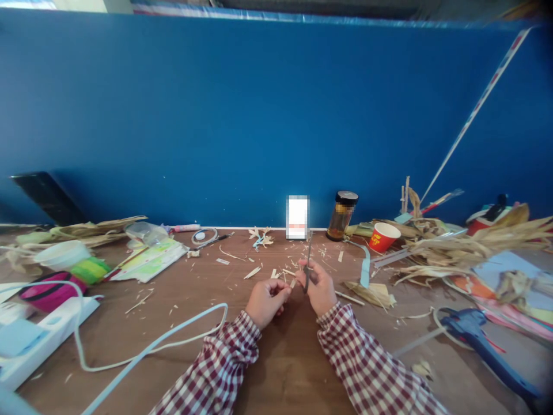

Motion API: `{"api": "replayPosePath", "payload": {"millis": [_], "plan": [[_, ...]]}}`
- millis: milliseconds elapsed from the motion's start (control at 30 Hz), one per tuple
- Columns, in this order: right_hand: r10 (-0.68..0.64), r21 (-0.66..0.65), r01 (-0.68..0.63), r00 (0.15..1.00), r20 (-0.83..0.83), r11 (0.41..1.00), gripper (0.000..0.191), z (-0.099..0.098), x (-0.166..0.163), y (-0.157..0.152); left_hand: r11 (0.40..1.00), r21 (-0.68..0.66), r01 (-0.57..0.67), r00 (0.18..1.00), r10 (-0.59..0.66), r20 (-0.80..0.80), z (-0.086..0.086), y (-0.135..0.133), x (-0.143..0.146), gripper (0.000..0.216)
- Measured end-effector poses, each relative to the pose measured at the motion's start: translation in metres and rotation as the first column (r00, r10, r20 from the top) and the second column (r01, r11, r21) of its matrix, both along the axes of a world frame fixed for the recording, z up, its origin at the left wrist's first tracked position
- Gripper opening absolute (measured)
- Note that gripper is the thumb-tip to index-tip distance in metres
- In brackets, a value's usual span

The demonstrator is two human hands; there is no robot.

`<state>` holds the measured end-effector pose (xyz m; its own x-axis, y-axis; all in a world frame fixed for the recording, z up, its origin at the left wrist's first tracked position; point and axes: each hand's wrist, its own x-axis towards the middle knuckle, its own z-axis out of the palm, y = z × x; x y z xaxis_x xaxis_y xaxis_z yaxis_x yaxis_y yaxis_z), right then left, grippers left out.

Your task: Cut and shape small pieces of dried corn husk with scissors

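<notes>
Above the middle of the brown table, my left hand [266,302] is closed in a pinch on a small pale strip of corn husk [293,283]. My right hand [318,288] is closed round a pair of scissors [307,278], whose blades point away from me, up toward the blue wall. The two hands almost meet, and the strip lies between their fingertips. Pale husk scraps [253,272] are scattered on the table just beyond. Farther back lies a small husk figure [260,237] with a light blue tie.
A lit, blurred-out screen [298,217] stands against the blue partition [259,115], beside a dark-lidded jar [342,216] and a red paper cup [384,237]. Dried husks [449,248] and a blue glue gun [479,334] lie right. A white power strip [52,337] and cables [173,331] lie left.
</notes>
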<state>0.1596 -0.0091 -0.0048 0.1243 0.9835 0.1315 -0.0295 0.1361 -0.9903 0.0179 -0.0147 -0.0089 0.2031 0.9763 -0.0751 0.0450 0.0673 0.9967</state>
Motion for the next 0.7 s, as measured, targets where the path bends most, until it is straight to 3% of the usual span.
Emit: {"api": "replayPosePath", "payload": {"millis": [100, 267, 367, 700], "plan": [[0.031, 0.006, -0.031, 0.999, 0.011, 1.0, 0.032, -0.001, 0.0, -0.001, 0.991, -0.017, -0.132, 0.985, 0.133, 0.106, 0.001, 0.003, -0.002, 0.025], [0.285, 0.027, -0.303, 0.918, 0.275, 0.953, 0.027, -0.005, -0.01, -0.014, 0.95, -0.117, -0.291, 0.9, 0.313, 0.302, 0.007, 0.008, -0.008, 0.029], [0.315, 0.031, -0.356, 0.861, 0.4, 0.934, 0.025, -0.008, -0.015, -0.018, 0.934, -0.177, -0.312, 0.86, 0.356, 0.364, 0.009, 0.009, -0.01, 0.034], [0.359, -0.023, -0.398, 0.798, 0.483, 0.917, 0.029, -0.006, -0.012, -0.017, 0.928, -0.23, -0.292, 0.832, 0.365, 0.417, 0.011, 0.006, -0.008, 0.033]]}}
